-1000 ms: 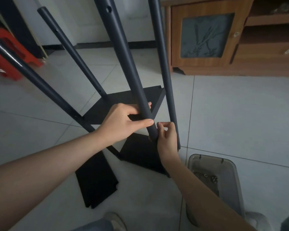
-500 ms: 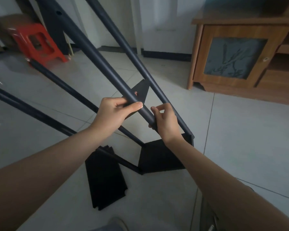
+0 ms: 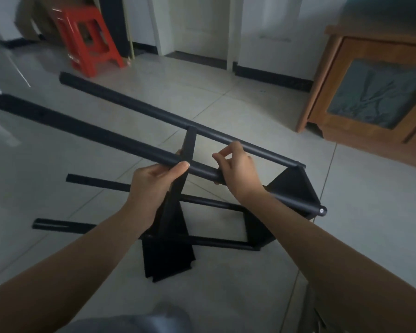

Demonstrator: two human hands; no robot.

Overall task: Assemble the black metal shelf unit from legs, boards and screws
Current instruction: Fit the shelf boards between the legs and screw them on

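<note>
Roughly halfway, I'd judge: the shelf frame point(image 3: 226, 207) lies tipped on its side on the tiled floor point(image 3: 346, 212), four black tube legs running out to the left, two raised and two low. One end board point(image 3: 296, 188) sits fixed at the right end of the legs, a screw head point(image 3: 321, 210) showing at a tube tip there. A second board point(image 3: 178, 195) stands on edge between the legs partway along; whether it is screwed in I cannot tell. Another loose board point(image 3: 168, 258) lies flat on the floor beneath, so at least one shelf looks left to fit. The frame is matte black metal, its tubes round with small holes. The left hand point(image 3: 154, 186) grips the near upper leg point(image 3: 106, 135), fingers wrapped under and thumb on top. The right hand point(image 3: 238, 171) rests on the same leg, with fingers half curled, thumb and forefinger raised; a firm hold is not clear
</note>
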